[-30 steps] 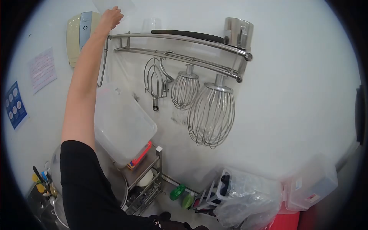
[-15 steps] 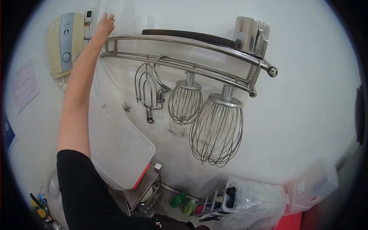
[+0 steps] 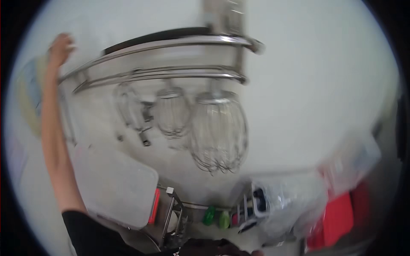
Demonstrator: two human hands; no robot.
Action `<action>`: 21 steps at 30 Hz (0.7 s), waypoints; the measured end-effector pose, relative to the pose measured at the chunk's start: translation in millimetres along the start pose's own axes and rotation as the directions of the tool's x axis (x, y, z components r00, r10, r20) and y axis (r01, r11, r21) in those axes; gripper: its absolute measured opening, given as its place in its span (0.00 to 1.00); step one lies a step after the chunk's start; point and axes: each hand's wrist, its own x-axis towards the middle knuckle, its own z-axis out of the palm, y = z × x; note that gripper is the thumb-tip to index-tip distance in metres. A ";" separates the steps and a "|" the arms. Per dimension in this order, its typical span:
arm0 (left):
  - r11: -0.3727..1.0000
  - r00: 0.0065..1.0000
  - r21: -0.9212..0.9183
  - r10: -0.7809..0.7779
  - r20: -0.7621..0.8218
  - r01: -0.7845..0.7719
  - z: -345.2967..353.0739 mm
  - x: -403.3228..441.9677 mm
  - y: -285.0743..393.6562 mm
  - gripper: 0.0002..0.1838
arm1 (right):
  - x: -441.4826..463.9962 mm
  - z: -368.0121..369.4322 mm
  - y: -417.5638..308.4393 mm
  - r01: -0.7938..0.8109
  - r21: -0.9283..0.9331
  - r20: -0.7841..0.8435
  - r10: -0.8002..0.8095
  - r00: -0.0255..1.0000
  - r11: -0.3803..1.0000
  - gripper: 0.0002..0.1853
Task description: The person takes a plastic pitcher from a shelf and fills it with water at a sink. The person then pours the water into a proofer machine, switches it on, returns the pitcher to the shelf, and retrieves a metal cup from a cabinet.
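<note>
My left hand (image 3: pixel 62 49) is raised at the upper left, by the left end of a wall-mounted metal rack (image 3: pixel 171 41). Its fingers look curled in, with a small pale patch beside them; motion blur hides what they hold, if anything. From the rack hang a large wire whisk (image 3: pixel 218 132), a smaller wire whisk (image 3: pixel 171 112) and a flat beater with a hook (image 3: pixel 130 109). On top of it lie a long dark flat item (image 3: pixel 158 37) and a metal container (image 3: pixel 224 17). My right hand is out of view.
A cream wall unit (image 3: pixel 30 100) sits behind my left forearm. Below are a translucent lid or tub (image 3: pixel 115 187), a metal stand (image 3: pixel 169 213), green bottles (image 3: pixel 209 215), a plastic-covered basket (image 3: pixel 286 205), a clear bin (image 3: pixel 354 160) and a red item (image 3: pixel 337 219).
The view has swung to the right and blurred, so the rack and whisks sit further left. My left hand is lower in the picture, and its fingers look more curled.
</note>
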 end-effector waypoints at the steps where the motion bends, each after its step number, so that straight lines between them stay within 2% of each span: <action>1: 0.982 0.976 0.172 0.106 -0.192 -0.073 24.2 22.6 -48.7 0.13 | 9.8 6.8 17.3 0.163 0.077 -0.002 -0.163 0.987 0.984 0.17; 2: 0.934 0.980 -0.323 0.104 -0.168 -0.154 24.0 40.0 -61.2 0.16 | 30.1 11.1 38.2 0.319 0.155 -0.005 -0.322 0.947 0.935 0.14; 3: 0.907 0.983 -0.397 0.079 -0.164 -0.138 10.2 55.5 -45.3 0.16 | 46.2 20.7 38.0 0.320 -0.070 -0.040 -0.324 0.945 0.945 0.13; 4: 0.908 0.982 -0.409 0.018 -0.187 -0.095 0.4 64.4 -5.9 0.16 | -8.5 20.8 18.8 0.292 -0.260 -0.156 -0.338 0.928 0.920 0.11; 5: 0.893 0.974 -0.447 -0.050 -0.220 -0.056 -23.9 61.6 47.8 0.16 | -38.0 20.9 10.0 0.275 -0.202 -0.298 -0.327 0.897 0.940 0.12; 6: 0.852 0.965 -0.520 -0.092 -0.247 -0.052 -44.5 55.1 100.0 0.15 | -46.5 19.6 10.8 0.312 -0.271 -0.356 -0.396 0.846 0.911 0.16; 7: 0.792 0.956 -0.606 -0.119 -0.268 -0.071 -60.2 49.1 151.2 0.15 | -49.2 21.6 17.4 0.353 -0.316 -0.466 -0.468 0.751 0.881 0.15; 8: 0.718 0.949 -0.688 -0.137 -0.283 -0.102 -76.6 37.6 199.8 0.15 | -67.6 19.5 19.9 0.344 -0.249 -0.494 -0.425 0.759 0.905 0.15; 9: 0.634 0.942 -0.761 -0.154 -0.297 -0.137 -94.0 23.1 243.5 0.15 | -77.8 24.6 25.4 0.360 -0.183 -0.619 -0.391 0.681 0.915 0.16; 10: 0.539 0.938 -0.824 -0.165 -0.306 -0.174 -111.2 7.3 285.2 0.15 | -95.9 25.1 29.9 0.382 -0.027 -0.654 -0.306 0.692 0.924 0.17; 12: 0.305 0.933 -0.915 -0.161 -0.321 -0.262 -154.3 -26.1 367.1 0.15 | -100.5 35.0 55.0 0.426 0.082 -0.721 -0.242 0.650 0.901 0.17; 14: 0.023 0.932 -0.940 -0.125 -0.341 -0.341 -205.6 -63.0 443.8 0.15 | -120.4 53.8 89.2 0.413 0.197 -0.713 -0.160 0.683 0.889 0.18; 16: -0.285 0.928 -0.884 -0.072 -0.366 -0.371 -260.4 -98.9 517.1 0.15 | -142.6 70.3 130.2 0.397 0.319 -0.677 -0.086 0.731 0.861 0.19; 19: -0.706 0.907 -0.643 0.003 -0.422 -0.297 -357.6 -160.0 606.2 0.15 | -135.6 118.4 226.9 0.359 0.399 -0.687 0.016 0.727 0.843 0.18; 21: -0.895 0.884 -0.411 0.041 -0.465 -0.175 -427.2 -198.7 653.8 0.15 | -134.5 161.8 302.7 0.307 0.439 -0.703 0.110 0.703 0.845 0.18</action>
